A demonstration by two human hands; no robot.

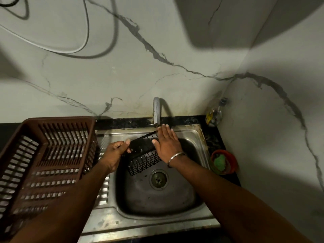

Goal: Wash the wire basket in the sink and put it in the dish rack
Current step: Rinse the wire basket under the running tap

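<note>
Two hands at work over sink (pixel 166 199), head view only. Left hand (pixel 116 153) clenched on left end of basket (pixel 143 155), thumb and fingers curled round rim wire. Right hand (pixel 167 142) flat with straight fingers, laid against far right side of basket, grasping nothing; fingertips just under spout of tap (pixel 156 111). Basket black, tilted, held over basin just far-left of drain (pixel 158 178), seemingly clear of basin floor, though hard to say for certain. No telling of running water: only a faint streak below spout. Rack (pixel 57 120) brown and slatted, on left drainboard, just beside left forearm. Bowl (pixel 231 160) with green scrubber (pixel 220 162) on right counter, bottle (pixel 213 114) in far right corner, both well apart from basket. Bangle (pixel 175 158) on right wrist. Judged as washing step: bare palm rubbing or rinsing wires beneath spout, with racking not yet done. Next move likely calls for turning basket to bring other faces under spout, then shaking off drips. After that, a firm hold at left end, a lift clear of sink rim, a short swing left and a gentle set-down inside rack. Worth minding: wet wire slipping in pinch, and a basket corner catching on rack wall.
</note>
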